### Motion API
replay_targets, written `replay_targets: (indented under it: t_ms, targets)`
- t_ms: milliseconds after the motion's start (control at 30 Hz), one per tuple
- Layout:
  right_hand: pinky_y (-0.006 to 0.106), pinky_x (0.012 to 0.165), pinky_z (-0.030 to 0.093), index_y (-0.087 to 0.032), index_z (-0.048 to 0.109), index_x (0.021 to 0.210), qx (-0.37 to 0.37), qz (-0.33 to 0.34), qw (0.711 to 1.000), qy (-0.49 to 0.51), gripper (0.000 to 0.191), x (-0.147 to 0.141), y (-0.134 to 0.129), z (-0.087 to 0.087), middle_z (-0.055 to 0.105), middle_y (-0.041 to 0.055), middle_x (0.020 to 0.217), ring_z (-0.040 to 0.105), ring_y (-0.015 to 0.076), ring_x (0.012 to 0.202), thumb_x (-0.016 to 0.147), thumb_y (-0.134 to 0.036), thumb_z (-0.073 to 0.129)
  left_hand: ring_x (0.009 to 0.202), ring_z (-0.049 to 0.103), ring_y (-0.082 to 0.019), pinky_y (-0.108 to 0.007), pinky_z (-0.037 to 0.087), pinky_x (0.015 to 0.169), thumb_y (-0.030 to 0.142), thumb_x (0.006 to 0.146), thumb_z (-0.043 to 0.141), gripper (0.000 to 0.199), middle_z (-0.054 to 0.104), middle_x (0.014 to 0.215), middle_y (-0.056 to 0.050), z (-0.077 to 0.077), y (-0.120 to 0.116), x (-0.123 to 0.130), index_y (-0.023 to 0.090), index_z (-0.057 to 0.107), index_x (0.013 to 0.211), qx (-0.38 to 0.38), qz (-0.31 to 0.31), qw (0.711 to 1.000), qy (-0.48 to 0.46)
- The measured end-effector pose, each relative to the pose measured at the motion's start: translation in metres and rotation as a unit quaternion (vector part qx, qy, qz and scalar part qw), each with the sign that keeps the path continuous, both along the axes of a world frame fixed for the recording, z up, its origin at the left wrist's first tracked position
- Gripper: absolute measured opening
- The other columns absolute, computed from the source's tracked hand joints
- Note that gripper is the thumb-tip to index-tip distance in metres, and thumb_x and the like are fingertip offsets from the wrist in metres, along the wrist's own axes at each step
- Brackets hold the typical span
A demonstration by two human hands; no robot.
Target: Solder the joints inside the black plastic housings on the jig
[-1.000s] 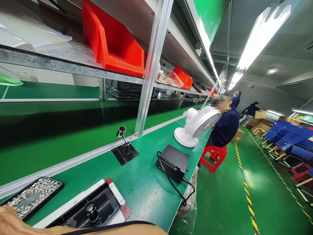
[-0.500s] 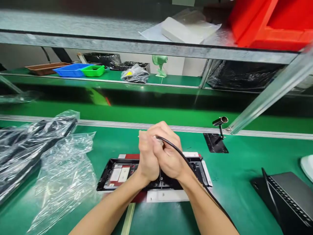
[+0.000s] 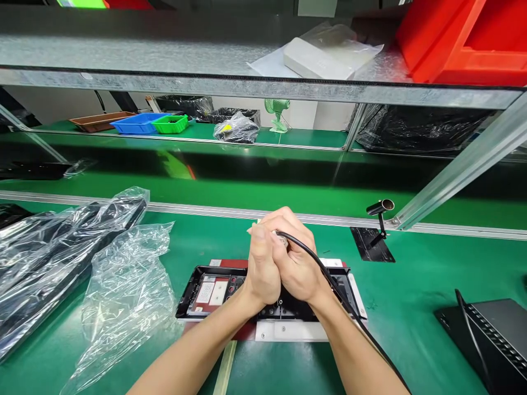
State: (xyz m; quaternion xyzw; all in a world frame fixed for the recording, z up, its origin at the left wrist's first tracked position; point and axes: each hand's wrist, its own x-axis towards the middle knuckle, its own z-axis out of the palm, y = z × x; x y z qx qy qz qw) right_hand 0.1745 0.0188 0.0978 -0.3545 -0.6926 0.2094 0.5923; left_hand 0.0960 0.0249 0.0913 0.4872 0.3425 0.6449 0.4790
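Note:
Both hands are closed together above a black plastic frame (image 3: 190,299) lying on the bench. My right hand (image 3: 298,263) wraps round what looks like a corded electric screwdriver, its body mostly hidden. A metal end shows at the top, and a black cable (image 3: 343,299) runs from it along my right forearm. My left hand (image 3: 263,263) presses against the right one, fingers curled round the same tool. Under the frame lies a red and white fixture (image 3: 294,331) with small screws in its front strip. The tool's tip is hidden behind my hands.
Clear plastic bags (image 3: 127,291) and wrapped black parts (image 3: 69,258) lie left. Right are a metal tube holder (image 3: 381,207) and a black slotted box (image 3: 489,334). Overhead runs a metal shelf (image 3: 164,82) with a red bin (image 3: 436,66); a slanted post (image 3: 457,164) stands right.
The camera view has turned slightly left, so everything sits further right in the picture. My hands stay clasped over the frame in the same grip.

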Motion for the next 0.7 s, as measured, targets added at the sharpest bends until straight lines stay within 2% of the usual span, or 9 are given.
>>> replay_targets:
  t_ms: [67,200,367,567,700]
  targets:
    - [0.035,0.080,0.053,-0.024,0.073,0.097,-0.005,0.028,0.999,0.028,0.023,0.0002,0.0002,-0.0007,0.066,0.0045,0.094,0.064,0.0175,0.091,0.097,-0.029,0.051,0.055,0.035,-0.013,-0.033,0.041,0.055,0.077,0.090,0.041,0.061,0.031,0.061,0.002,-0.0022,0.0005,0.0004,0.024,0.030,0.062,0.001,0.009,1.000,-0.024]
    - [0.036,0.080,0.052,-0.024,0.074,0.095,-0.014,0.030,0.999,0.039,0.021,0.0005,0.0012,-0.0014,0.066,0.0044,0.094,0.063,0.0180,0.091,0.096,-0.028,0.053,0.055,0.040,-0.014,-0.034,0.047,0.057,0.074,0.093,0.039,0.059,0.035,0.060,0.002,-0.0059,0.0022,-0.0004,0.024,0.034,0.061,0.006,-0.015,0.999,-0.034]
    - [0.035,0.080,0.052,-0.023,0.073,0.093,-0.019,0.027,0.998,0.053,0.019,0.0007,0.0015,-0.0021,0.066,0.0043,0.094,0.063,0.0172,0.088,0.095,-0.029,0.055,0.063,0.052,-0.017,-0.033,0.051,0.058,0.072,0.091,0.046,0.057,0.051,0.065,-0.001,-0.0056,0.0033,-0.0001,0.023,0.043,0.063,0.067,-0.064,0.996,0.012]
    - [0.037,0.083,0.054,-0.024,0.073,0.093,-0.017,0.036,0.997,0.065,0.019,0.0004,0.0016,-0.0010,0.067,0.0051,0.098,0.065,0.0193,0.094,0.095,-0.032,0.055,0.054,0.047,-0.015,-0.031,0.046,0.051,0.071,0.095,0.036,0.059,0.048,0.060,0.000,-0.0049,0.0028,0.0011,0.023,0.042,0.062,0.045,-0.029,0.998,-0.020]
    - [0.036,0.085,0.054,-0.022,0.072,0.093,-0.011,0.040,0.997,0.059,0.020,0.0008,0.0020,0.0009,0.068,0.0055,0.102,0.065,0.0188,0.096,0.096,-0.032,0.055,0.065,0.056,-0.018,-0.032,0.048,0.059,0.073,0.093,0.040,0.060,0.058,0.071,-0.003,-0.0024,0.0013,0.0002,0.021,0.049,0.064,0.065,-0.059,0.996,0.015]
